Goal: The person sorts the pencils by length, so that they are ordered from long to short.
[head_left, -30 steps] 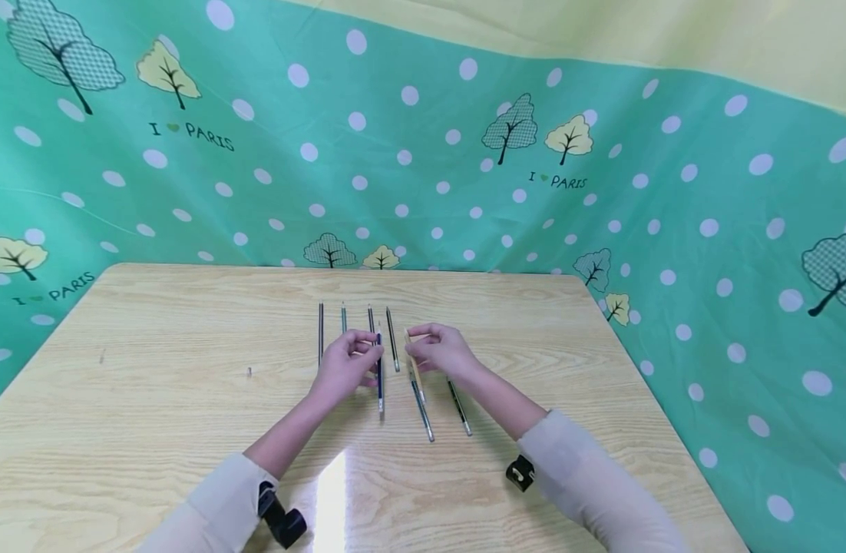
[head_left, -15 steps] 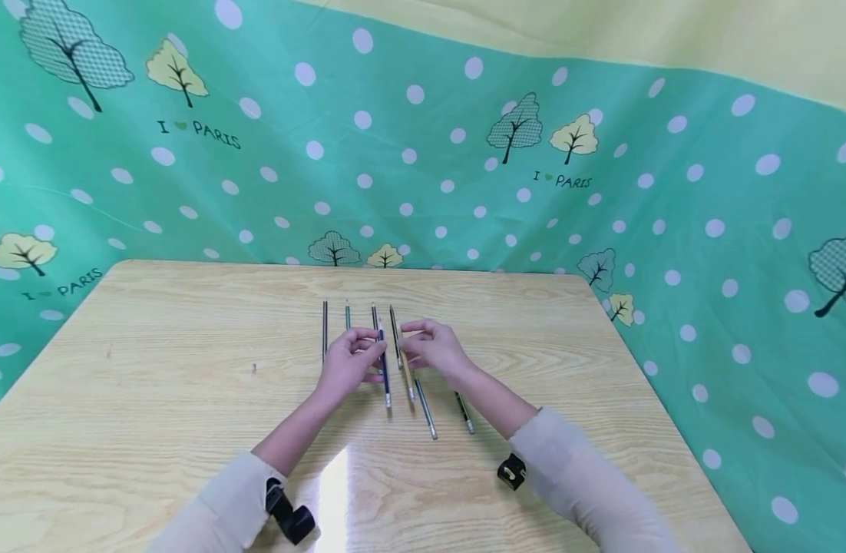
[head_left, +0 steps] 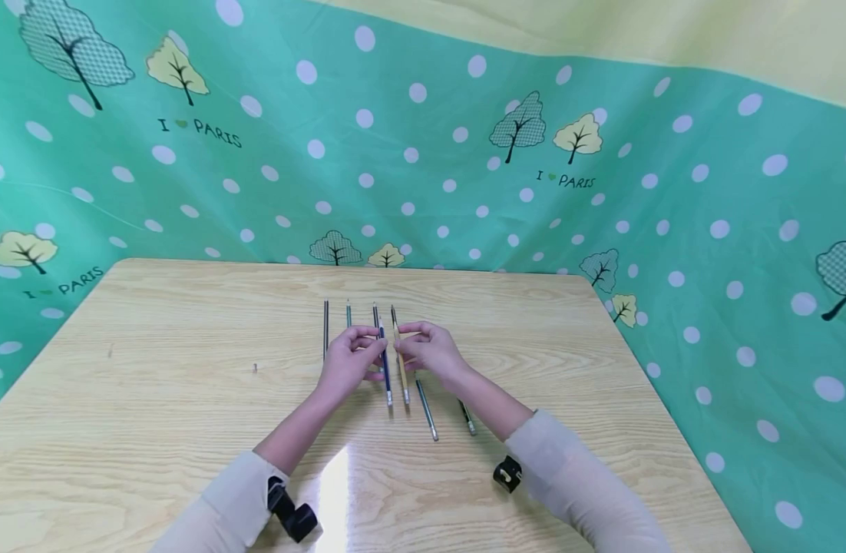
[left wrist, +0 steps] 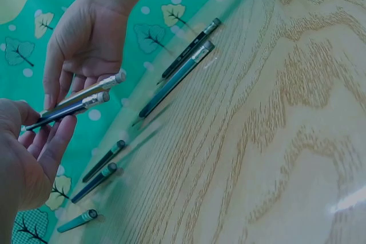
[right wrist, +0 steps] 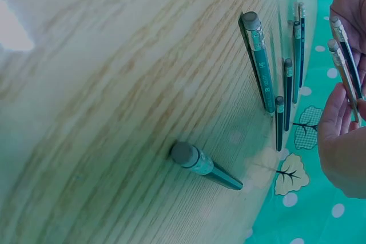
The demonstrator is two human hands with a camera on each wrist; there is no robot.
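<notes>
In the head view my left hand (head_left: 345, 362) pinches a dark blue pencil (head_left: 387, 378) over the middle of the table, its eraser end towards me. Close to its right, my right hand (head_left: 435, 358) holds a yellow pencil (head_left: 403, 378) between thumb and fingers. Seen from the left wrist, the yellow pencil (left wrist: 94, 89) and the dark blue pencil (left wrist: 70, 109) lie nearly parallel, raised off the table; whether they touch I cannot tell. A teal pencil (head_left: 426, 408) lies below my right hand, and a black pencil (head_left: 467, 418) is partly hidden under the right forearm.
Beyond my hands several more pencils lie lengthwise, among them a dark pencil (head_left: 325, 329), a green pencil (head_left: 348, 313) and a black pencil (head_left: 393, 315). A tiny object (head_left: 254, 369) rests on the wooden table (head_left: 174, 430) at left. A patterned curtain (head_left: 423, 192) stands behind.
My right hand has moved slightly left, bringing the yellow pencil beside the dark blue one and swinging it closer to parallel. My left hand stays nearly in place; the view has shifted a little.
</notes>
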